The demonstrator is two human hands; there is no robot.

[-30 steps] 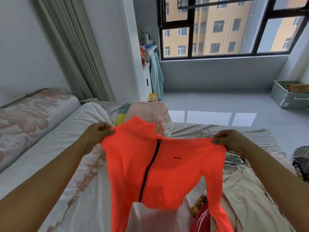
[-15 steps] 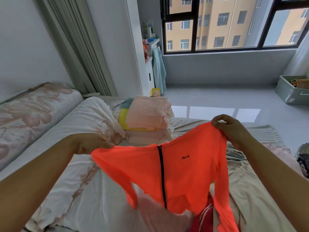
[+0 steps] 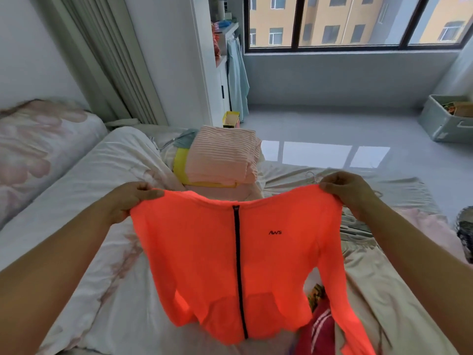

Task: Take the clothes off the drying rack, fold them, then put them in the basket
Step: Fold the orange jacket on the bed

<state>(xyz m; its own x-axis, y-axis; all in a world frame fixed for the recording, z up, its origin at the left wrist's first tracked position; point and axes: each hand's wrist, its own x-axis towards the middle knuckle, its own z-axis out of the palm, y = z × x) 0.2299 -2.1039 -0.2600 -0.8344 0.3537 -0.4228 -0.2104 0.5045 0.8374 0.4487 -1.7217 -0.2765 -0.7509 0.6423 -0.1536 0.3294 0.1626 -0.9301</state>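
Under the hem of the orange jacket [image 3: 199,265], nearest the viewer, a dark red garment with white stripes [image 3: 320,331] lies on the bed [image 3: 133,324], partly covered by the jacket's hanging sleeve. The jacket is held in the air above the bed, spread flat with its front toward the viewer. A black zipper [image 3: 238,265] runs closed down its middle, and a small dark logo [image 3: 275,232] sits right of the zipper. The left hand [image 3: 130,201] grips the jacket's shoulder on the viewer's left, fingers curled behind the cloth and thumb laid over its top edge. The right hand [image 3: 345,193] clasps the opposite shoulder, fingers curled over the cloth, so the top edge stretches between them. Right of the jacket, crumpled beige fabric [image 3: 384,290] covers the bed, and past it a dark woven basket [image 3: 464,234] is cut by the frame edge. Left of the jacket lies a white quilt [image 3: 97,180], with a floral pillow [image 3: 38,139] farther left. Just behind the jacket's top edge stands a stack of folded clothes [image 3: 222,160], pink-striped on top with a yellow layer beneath. Beyond the jacket and stack are a small yellow box [image 3: 231,119] on the grey floor, a pale curtain [image 3: 115,60] to the left, a grey-green storage bin [image 3: 448,121] to the far right, and a dark-framed window [image 3: 345,21] facing a yellow building.
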